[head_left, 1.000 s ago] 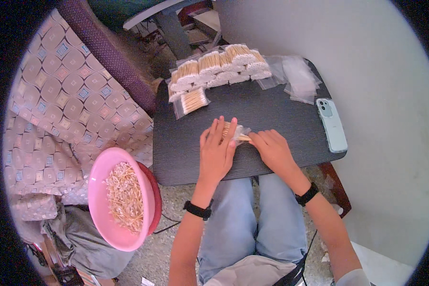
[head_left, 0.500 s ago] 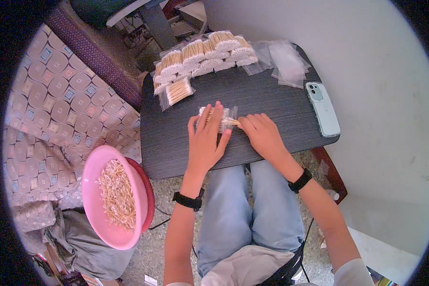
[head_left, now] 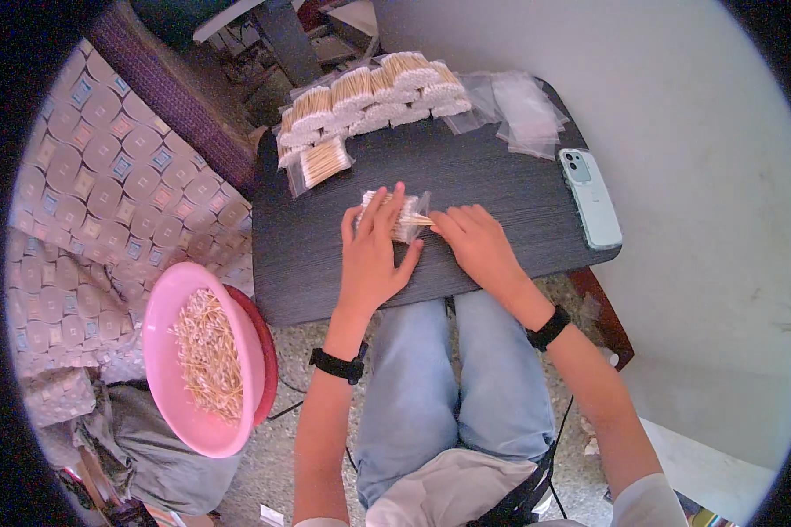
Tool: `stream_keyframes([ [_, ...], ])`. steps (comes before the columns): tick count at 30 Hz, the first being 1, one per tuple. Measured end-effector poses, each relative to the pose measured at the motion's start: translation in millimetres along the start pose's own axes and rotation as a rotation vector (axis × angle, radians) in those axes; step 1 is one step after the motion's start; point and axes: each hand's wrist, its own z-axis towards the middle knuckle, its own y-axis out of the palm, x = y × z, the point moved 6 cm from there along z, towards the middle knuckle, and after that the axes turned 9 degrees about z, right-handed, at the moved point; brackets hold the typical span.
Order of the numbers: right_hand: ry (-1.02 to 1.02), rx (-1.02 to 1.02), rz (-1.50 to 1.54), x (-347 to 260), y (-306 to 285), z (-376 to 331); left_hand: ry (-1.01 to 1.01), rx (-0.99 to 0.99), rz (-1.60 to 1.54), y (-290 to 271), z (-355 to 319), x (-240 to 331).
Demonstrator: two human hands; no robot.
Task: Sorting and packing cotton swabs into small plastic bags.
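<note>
On the dark table a small clear plastic bag of cotton swabs (head_left: pixel 410 232) lies under my left hand (head_left: pixel 369 259). That hand's fingers are spread and stretched flat over the bag, the thumb apart on the right side. My right hand (head_left: pixel 479 250) is closed in a pinch around a few cotton swabs (head_left: pixel 421 220), whose far ends reach into the bag's right-hand opening. Its fingertips partly hide the near ends of the sticks. Behind, another filled bag of swabs (head_left: pixel 324 163) lies in front of a stacked row of similar bags (head_left: pixel 351 92).
Flat empty plastic bags (head_left: pixel 527 114) lie at the table's far right, with a pale phone (head_left: pixel 591 198) along the right edge. A pink basin (head_left: pixel 160 351) of loose swabs stands left of my legs. A wall (head_left: pixel 703 220) borders the table's right side.
The whole view has shifted slightly. My right hand keeps its pinch on the swabs at the bag's opening, and my left hand stays spread on the bag.
</note>
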Motion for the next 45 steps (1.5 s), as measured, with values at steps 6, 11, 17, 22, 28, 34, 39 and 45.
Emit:
stream_keyframes([
  [6, -0.049, 0.008, -0.009, -9, -5, 4, 0.037, 0.076, 0.046, 4, -3, -3],
  [11, -0.094, 0.017, -0.068, -7, -3, 1, 0.065, -0.031, 0.138, 5, -1, 6],
  [17, -0.104, 0.032, -0.132, -24, 1, 6, 0.051, 0.021, -0.089, 4, 0, 2],
  [22, -0.072, 0.046, -0.178, -24, 14, 7, 0.077, -0.038, -0.067, 7, -1, 3],
  [28, -0.014, -0.045, -0.128, -15, 17, 9, 0.074, 0.064, -0.233, -4, 0, 0],
  [34, 0.093, -0.049, -0.095, -20, 18, 8, -0.331, 0.312, -0.468, 0, -8, -40],
  [39, 0.193, 0.018, 0.164, -9, 10, 7, -0.327, 0.298, -0.441, 0, -4, -39],
  [45, 0.198, -0.057, 0.116, -7, 10, 7, -0.334, 0.349, -0.448, 0, -3, -43],
])
